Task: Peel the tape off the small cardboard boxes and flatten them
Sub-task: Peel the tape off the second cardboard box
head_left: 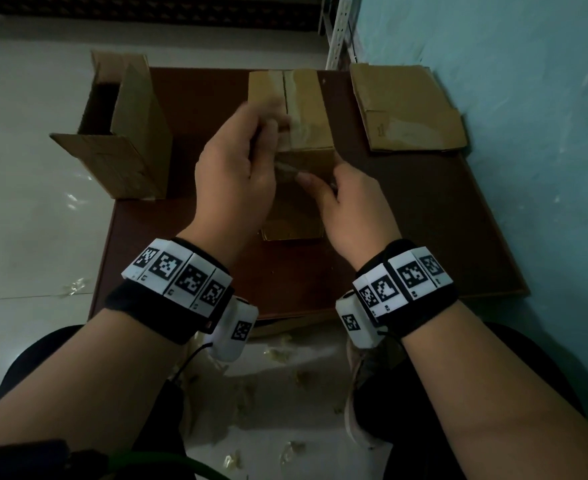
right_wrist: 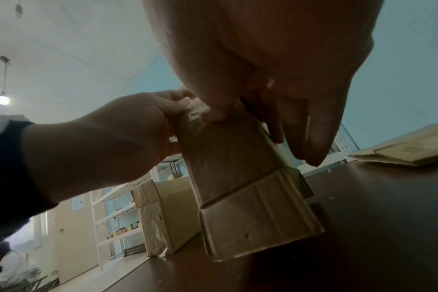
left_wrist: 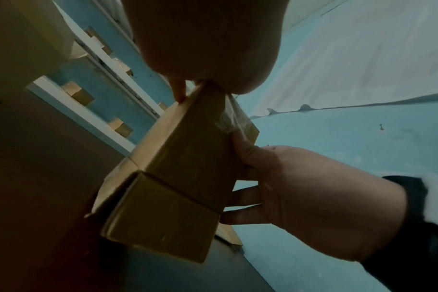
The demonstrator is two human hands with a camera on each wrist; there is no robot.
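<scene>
A small cardboard box [head_left: 297, 209] stands upright in the middle of the brown table [head_left: 424, 220]. Clear tape [head_left: 294, 112] runs along its top seam and down the near face. My left hand [head_left: 272, 133] is at the top near edge and pinches a crumpled bit of lifted tape [right_wrist: 196, 110]. My right hand [head_left: 320, 181] grips the box's right side, thumb on the near face and fingers [left_wrist: 243, 195] behind it. In the left wrist view the tape [left_wrist: 234, 118] stretches loose over the box [left_wrist: 178, 177].
A larger open cardboard box [head_left: 126, 133] stands at the table's back left corner. A flattened cardboard piece [head_left: 407, 109] lies at the back right, by the blue wall. Tape scraps [head_left: 278, 355] litter the floor near my knees. Metal shelving [right_wrist: 118, 207] stands beyond the table.
</scene>
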